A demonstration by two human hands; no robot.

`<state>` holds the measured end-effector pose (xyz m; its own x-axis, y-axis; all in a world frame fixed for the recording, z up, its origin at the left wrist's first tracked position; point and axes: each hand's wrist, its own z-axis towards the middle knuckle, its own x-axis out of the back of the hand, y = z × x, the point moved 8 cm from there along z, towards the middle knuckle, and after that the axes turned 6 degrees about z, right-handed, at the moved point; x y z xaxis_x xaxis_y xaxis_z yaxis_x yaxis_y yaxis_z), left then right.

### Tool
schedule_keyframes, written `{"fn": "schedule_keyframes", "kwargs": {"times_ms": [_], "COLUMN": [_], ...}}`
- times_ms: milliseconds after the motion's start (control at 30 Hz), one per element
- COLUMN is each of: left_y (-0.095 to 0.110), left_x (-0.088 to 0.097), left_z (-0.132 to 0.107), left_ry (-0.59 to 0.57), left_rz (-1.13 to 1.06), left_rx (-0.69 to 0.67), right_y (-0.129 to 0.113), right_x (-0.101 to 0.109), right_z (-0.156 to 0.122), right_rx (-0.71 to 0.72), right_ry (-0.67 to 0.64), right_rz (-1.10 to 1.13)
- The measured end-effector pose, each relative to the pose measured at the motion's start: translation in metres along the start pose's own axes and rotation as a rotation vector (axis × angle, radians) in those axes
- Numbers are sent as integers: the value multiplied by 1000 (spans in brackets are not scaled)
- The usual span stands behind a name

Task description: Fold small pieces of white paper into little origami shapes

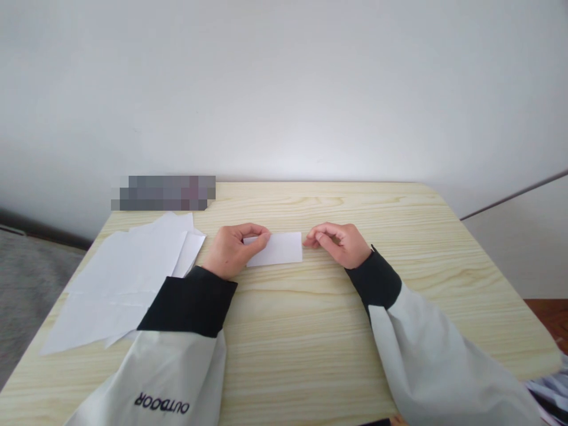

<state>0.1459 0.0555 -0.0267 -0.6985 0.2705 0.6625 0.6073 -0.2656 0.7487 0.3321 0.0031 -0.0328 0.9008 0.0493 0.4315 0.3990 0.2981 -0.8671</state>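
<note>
- One small white paper rectangle (284,248) lay between both hands, around the middle of the wood-grain table (306,349).
- Left hand (231,249): pinched the paper's left end, thumb on top; index finger along the far side.
- Right hand (341,241): fingers curled, thumb bent in, just beside the paper's right edge; couldn't tell if the tips pressed together.
- Judgement: left pinch needed to be firm enough against slipping, light enough not to crumple; right fingertips would have steadied the free end best, with edges square and pressure even.
- Likely risk: skewing or stray creases with one end loose.
- Containers: none made out. Loose white sheets (128,257) overlapped untidily at the table's left, beside the left sleeve (189,305).
- Pixelated patch (164,193), far left corner: content unreadable.
</note>
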Motion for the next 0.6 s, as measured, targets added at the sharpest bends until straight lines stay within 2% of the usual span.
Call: {"fn": "schedule_keyframes", "kwargs": {"times_ms": [167,367,600], "left_y": [-2,2,-5], "left_x": [-2,-17,-19], "left_z": [0,-2,-2], "left_ry": [-44,-151,-239], "left_rz": [-33,-163,-186], "left_rx": [18,-23,24], "right_y": [-1,-15,-10], "right_x": [-2,-15,-10], "right_z": [-1,0,0], "right_rx": [-20,-6,-34], "right_ry": [31,38,37], "right_rz": [53,-114,-68]}}
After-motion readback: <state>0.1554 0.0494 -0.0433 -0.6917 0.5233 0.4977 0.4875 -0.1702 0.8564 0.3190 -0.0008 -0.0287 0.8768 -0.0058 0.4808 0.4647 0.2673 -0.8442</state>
